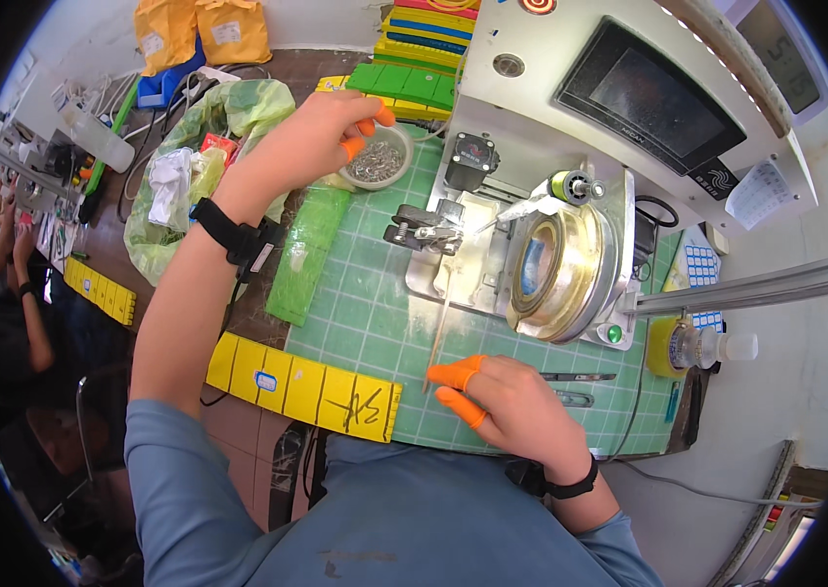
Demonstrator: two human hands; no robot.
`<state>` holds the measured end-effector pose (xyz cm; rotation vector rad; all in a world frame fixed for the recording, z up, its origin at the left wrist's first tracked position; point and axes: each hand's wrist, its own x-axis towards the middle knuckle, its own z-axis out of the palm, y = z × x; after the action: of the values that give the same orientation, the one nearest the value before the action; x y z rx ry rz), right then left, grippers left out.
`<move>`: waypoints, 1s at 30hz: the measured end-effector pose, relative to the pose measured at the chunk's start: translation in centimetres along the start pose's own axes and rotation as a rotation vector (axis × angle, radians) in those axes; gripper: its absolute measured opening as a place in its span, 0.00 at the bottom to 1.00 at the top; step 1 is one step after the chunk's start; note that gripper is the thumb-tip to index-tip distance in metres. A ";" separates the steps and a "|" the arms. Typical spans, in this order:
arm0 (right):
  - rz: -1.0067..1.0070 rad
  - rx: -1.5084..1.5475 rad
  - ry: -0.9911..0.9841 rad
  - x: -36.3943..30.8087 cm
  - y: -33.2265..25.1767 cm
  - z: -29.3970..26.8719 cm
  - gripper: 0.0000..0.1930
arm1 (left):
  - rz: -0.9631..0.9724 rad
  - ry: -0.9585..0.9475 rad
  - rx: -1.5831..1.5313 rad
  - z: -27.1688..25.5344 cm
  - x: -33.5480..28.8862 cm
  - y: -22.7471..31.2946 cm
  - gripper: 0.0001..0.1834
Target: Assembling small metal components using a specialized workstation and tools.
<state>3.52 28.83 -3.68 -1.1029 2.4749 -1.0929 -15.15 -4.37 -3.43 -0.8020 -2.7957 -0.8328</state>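
Note:
My left hand (340,115), orange covers on its fingertips, reaches over the edge of a small white bowl (408,162). Its thumb and fingers are curled but apart, and nothing shows between them. Small silvery metal pieces (375,164) fill the bowl. At the front of the green cutting mat (335,338), my right hand (512,401), also with orange fingertip covers, pinches the near end of a thin light-brown stick (441,328). The stick's far end points at the lit white platform of a bench machine (475,245).
A yellow strip (306,383) lies along the mat's front edge, and a green one (308,254) stands left. Beyond is a plastic bag (155,249) of scraps. Tweezers (578,377) lie right of my right hand, near a yellow bottle (666,347). Another person (18,264) sits far left.

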 end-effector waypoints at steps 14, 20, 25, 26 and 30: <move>-0.074 0.081 0.303 0.9 -2.2 -1.5 0.17 | -0.371 -0.027 -1.035 -2.9 -6.7 13.1 0.20; -0.266 0.107 0.452 3.7 -3.9 -1.7 0.17 | -0.342 -0.071 -1.103 -2.1 -10.2 18.2 0.22; -0.187 0.127 0.469 3.7 -4.7 -1.6 0.12 | -0.388 -0.026 -1.187 -2.1 -11.1 18.3 0.21; -0.191 0.124 0.470 3.6 -4.8 -1.5 0.12 | -0.412 0.014 -1.241 -2.0 -11.2 18.7 0.21; -0.101 0.312 0.539 3.6 -5.0 -1.3 0.09 | -0.173 0.157 -1.085 -1.0 -12.0 19.4 0.21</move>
<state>3.14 24.75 1.13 -0.9378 2.4968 -1.9460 5.13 3.38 3.61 -0.5115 -2.1296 -2.3650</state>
